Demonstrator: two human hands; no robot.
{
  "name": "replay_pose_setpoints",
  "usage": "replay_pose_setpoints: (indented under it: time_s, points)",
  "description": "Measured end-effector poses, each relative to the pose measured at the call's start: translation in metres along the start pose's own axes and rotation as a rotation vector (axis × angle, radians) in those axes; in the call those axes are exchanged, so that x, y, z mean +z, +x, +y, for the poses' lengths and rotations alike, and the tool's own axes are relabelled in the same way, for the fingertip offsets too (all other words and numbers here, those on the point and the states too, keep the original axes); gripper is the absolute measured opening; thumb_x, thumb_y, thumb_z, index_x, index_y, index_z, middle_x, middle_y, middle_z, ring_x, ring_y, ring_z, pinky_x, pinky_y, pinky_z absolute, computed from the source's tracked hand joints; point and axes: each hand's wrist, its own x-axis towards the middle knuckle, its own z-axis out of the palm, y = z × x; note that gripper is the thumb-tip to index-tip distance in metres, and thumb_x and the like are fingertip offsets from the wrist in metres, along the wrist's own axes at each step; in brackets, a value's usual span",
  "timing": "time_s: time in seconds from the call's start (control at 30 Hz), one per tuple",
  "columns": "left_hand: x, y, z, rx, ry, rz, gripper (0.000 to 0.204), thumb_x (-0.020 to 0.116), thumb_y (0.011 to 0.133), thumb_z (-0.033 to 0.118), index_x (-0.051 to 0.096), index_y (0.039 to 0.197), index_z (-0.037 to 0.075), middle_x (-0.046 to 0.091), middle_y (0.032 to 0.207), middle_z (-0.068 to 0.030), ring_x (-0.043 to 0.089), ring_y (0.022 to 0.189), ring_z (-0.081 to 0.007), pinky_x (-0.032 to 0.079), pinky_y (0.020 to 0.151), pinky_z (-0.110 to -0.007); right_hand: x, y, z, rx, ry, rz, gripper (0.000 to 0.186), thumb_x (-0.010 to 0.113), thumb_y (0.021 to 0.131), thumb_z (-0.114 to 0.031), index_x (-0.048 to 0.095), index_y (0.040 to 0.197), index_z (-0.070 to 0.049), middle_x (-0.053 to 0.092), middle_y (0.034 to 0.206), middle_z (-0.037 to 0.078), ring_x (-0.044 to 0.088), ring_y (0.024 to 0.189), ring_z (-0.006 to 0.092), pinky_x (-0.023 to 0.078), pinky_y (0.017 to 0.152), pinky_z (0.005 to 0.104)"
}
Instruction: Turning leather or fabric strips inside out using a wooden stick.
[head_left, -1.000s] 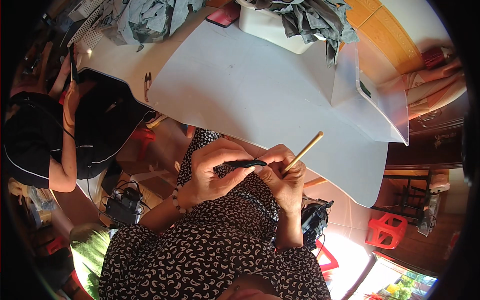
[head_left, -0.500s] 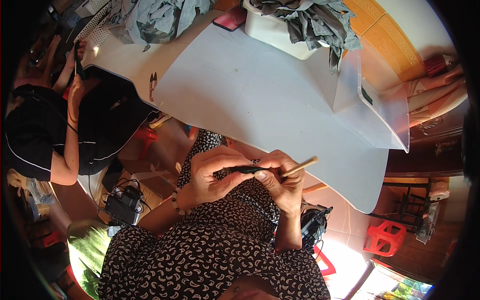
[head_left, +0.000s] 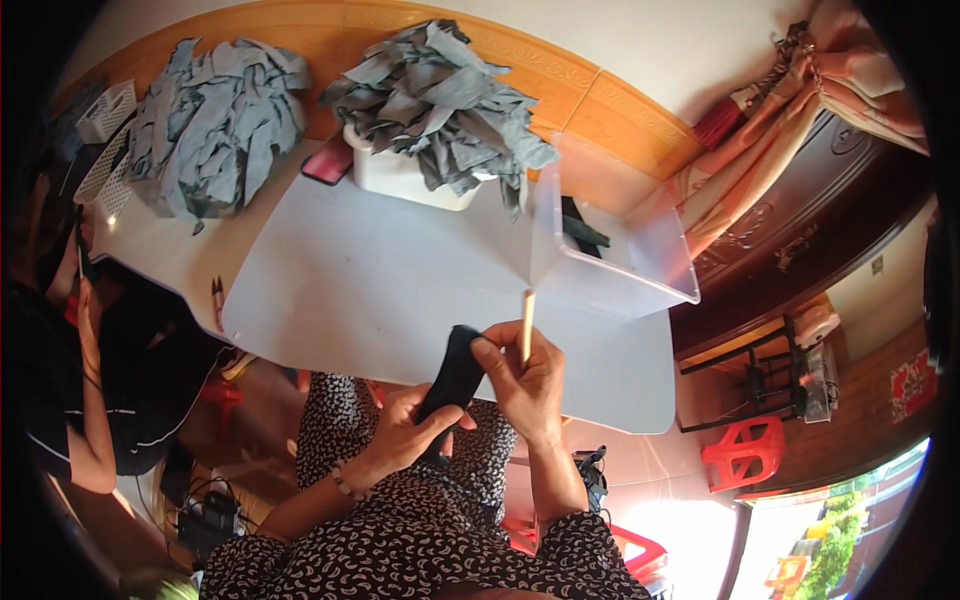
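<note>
Head view — left hand (head_left: 408, 432) grips black strip (head_left: 452, 385); right hand (head_left: 528, 385) pinches wooden stick (head_left: 527, 322) upright.

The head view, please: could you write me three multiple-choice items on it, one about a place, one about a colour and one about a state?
1. Where is the clear plastic box?
A. on the white table, at its right side
B. on the red stool
C. on the person's lap

2. What colour is the strip of fabric in the left hand?
A. yellow
B. black
C. white

3. How is the wooden stick held?
A. lying flat on the table
B. stuck into the grey pile
C. about upright in the right hand

Answers: 1 A, the box stands on the tabletop beside the grey fabric heap. 2 B, the strip shows dark black against the white top. 3 C, the stick rises from between the right hand's fingers.
</note>
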Motion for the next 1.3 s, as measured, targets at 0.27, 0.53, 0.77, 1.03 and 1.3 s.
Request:
replay_pose_setpoints:
  time_s: [0.27, 0.53, 0.77, 1.03, 1.3]
  points:
    - [0.006, 0.033, 0.009, -0.038, 0.002, -0.042, 0.024, 0.059, 0.098, 0.012, 0.064, 0.109, -0.009, 0.07, 0.093, -0.0136, 0.07, 0.074, -0.0155, 0.061, 0.066, -0.024, -0.082, 0.06, -0.039, -0.052, -0.196, 0.126, 0.01, 0.073, 0.085, -0.008, 0.066, 0.086, -0.002, 0.048, 0.061, -0.006, 0.034, 0.054, 0.0024, 0.026, 0.048, 0.0235]
    - [0.018, 0.183, 0.14, 0.368, 0.721, -0.142, 0.025, 0.066, 0.094, 0.02, 0.066, 0.083, -0.003, 0.06, 0.058, -0.0068, 0.065, 0.056, -0.0098, 0.042, 0.047, -0.025, -0.162, 0.165, -0.038, -0.156, -0.328, 0.183, 0.013, 0.073, 0.087, -0.013, 0.065, 0.089, -0.002, 0.048, 0.066, -0.01, 0.037, 0.056, -0.0022, 0.025, 0.049, 0.0179]
    - [0.079, 0.377, 0.167, 0.18, 1.311, -0.583, 0.034, 0.065, 0.091, 0.024, 0.061, 0.073, -0.005, 0.062, 0.061, -0.0116, 0.066, 0.057, -0.0172, 0.048, 0.054, -0.034, -0.249, 0.238, 0.045, -0.022, -0.579, 0.249, 0.028, 0.075, 0.081, -0.019, 0.065, 0.097, 0.001, 0.064, 0.075, 0.006, 0.055, 0.063, 0.0092, 0.043, 0.055, 0.0255]
    - [0.128, 0.467, 0.081, 0.031, 2.1, -0.746, 0.017, 0.069, 0.073, 0.016, 0.073, 0.078, 0.001, 0.071, 0.067, -0.0083, 0.071, 0.07, -0.0234, 0.055, 0.065, -0.037, -0.274, 0.252, 0.122, 0.127, -0.902, 0.091, 0.032, 0.072, 0.078, -0.026, 0.066, 0.098, -0.002, 0.069, 0.089, 0.019, 0.069, 0.087, 0.0344, 0.053, 0.078, 0.0419]
    - [0.12, 0.489, 0.023, -0.208, 2.419, -0.862, 0.041, 0.078, 0.075, 0.026, 0.073, 0.112, 0.008, 0.07, 0.113, -0.0118, 0.068, 0.104, -0.0279, 0.055, 0.082, -0.04, -0.271, 0.232, 0.106, 0.18, -1.031, 0.113, 0.027, 0.068, 0.084, -0.029, 0.066, 0.092, -0.003, 0.069, 0.081, 0.017, 0.067, 0.084, 0.0371, 0.052, 0.075, 0.0459]
